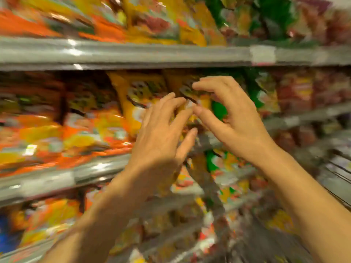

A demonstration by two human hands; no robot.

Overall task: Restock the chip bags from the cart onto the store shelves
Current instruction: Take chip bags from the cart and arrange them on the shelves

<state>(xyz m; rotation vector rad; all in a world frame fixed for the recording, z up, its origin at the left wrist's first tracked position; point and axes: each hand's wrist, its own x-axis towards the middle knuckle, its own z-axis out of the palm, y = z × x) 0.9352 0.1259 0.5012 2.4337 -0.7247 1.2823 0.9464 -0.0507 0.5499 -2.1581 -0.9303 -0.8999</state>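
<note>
The view is heavily blurred by motion. Both hands are raised in front of the middle shelf (62,179). My left hand (161,137) has its fingers spread, the fingertips against a yellow chip bag (191,86) that stands on that shelf. My right hand (231,114) is curved like a claw just right of it, thumb and forefinger apart and close to the same bag; I cannot tell whether they pinch it. A second yellow bag (138,95) stands to its left. No cart is in view.
Orange bags (57,130) fill the middle shelf at left, green bags (254,90) and red bags (303,88) at right. The upper shelf rail (133,54) runs across above, stocked with more bags. Lower shelves (171,234) hold further packets.
</note>
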